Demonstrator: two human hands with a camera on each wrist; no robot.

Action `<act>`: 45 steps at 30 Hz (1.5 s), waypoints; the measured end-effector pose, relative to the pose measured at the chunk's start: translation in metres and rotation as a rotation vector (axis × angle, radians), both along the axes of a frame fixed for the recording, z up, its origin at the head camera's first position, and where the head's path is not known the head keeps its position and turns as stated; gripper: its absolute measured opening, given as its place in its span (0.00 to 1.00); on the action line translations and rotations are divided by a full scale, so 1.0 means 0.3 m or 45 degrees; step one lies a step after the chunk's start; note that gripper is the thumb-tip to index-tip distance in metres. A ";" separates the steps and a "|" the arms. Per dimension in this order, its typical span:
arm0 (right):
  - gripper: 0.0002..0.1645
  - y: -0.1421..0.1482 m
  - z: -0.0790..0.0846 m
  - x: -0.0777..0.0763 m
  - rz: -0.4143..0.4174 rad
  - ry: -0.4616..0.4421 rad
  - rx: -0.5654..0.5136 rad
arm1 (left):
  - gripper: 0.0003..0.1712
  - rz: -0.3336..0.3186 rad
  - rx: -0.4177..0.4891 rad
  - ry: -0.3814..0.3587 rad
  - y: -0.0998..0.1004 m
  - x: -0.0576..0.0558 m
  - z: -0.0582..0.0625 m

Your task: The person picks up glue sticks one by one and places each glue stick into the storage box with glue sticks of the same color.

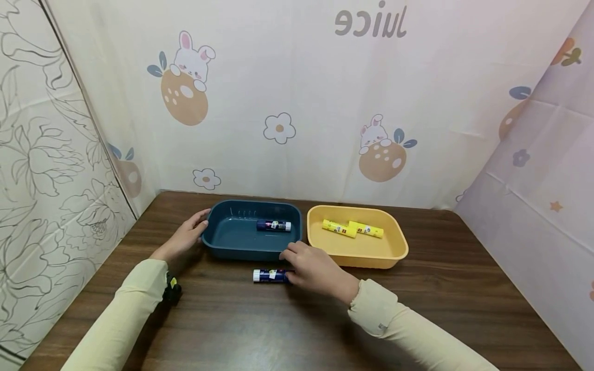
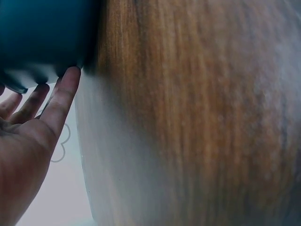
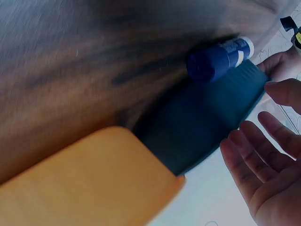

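Note:
My left hand [image 1: 187, 234] touches the outer left end of a dark blue plastic tray [image 1: 250, 255], its fingers fairly straight against the wall in the left wrist view. Inside that tray lies a dark blue glue stick [image 1: 271, 225] with a white cap. A second dark blue glue stick [image 1: 266, 275] lies on the table in front of the tray, white end to the left. Over its right end is my right hand [image 1: 315, 268]. In the right wrist view, the right fingers [image 3: 251, 150] are spread and apart from this glue stick [image 3: 218, 59].
A yellow tray [image 1: 357, 261] stands close to the right of the blue one, holding two yellow glue sticks [image 1: 340, 228]. Both trays sit toward the back of the dark wooden table [image 1: 223, 319]. A printed curtain [image 1: 297, 170] hangs behind it.

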State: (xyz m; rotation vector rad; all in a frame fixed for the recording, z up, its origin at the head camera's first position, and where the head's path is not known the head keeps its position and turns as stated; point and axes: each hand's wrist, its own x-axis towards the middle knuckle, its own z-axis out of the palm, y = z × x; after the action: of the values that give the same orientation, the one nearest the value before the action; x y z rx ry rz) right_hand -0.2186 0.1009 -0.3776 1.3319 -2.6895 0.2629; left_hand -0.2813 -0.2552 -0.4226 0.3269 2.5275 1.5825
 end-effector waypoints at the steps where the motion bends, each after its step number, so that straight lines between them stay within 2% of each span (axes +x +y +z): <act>1: 0.18 -0.004 -0.006 0.002 0.000 -0.009 0.003 | 0.31 0.001 0.004 -0.002 0.001 0.001 0.002; 11: 0.18 -0.037 -0.074 0.004 0.004 -0.050 0.071 | 0.31 0.001 -0.004 0.001 0.002 0.003 0.004; 19: 0.20 -0.061 -0.113 0.010 -0.029 -0.030 0.163 | 0.31 -0.003 0.011 -0.012 0.000 -0.003 0.007; 25: 0.15 -0.072 -0.132 0.004 -0.036 0.018 0.179 | 0.31 -0.007 0.017 -0.015 -0.001 -0.004 0.005; 32: 0.12 -0.081 -0.135 -0.001 -0.019 0.049 0.189 | 0.31 0.005 0.013 0.002 -0.007 -0.003 -0.002; 39: 0.14 -0.081 -0.125 0.013 -0.042 -0.005 0.202 | 0.30 0.004 0.026 0.010 -0.010 -0.004 -0.011; 45: 0.14 -0.073 -0.118 0.026 -0.018 0.003 0.185 | 0.31 0.013 0.015 0.016 -0.007 -0.004 -0.011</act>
State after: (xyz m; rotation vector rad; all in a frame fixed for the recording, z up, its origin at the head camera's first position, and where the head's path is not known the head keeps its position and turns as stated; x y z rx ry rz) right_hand -0.2107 0.0791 -0.4129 1.3485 -2.7611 0.0656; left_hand -0.2825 -0.2574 -0.4260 0.3267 2.5335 1.6050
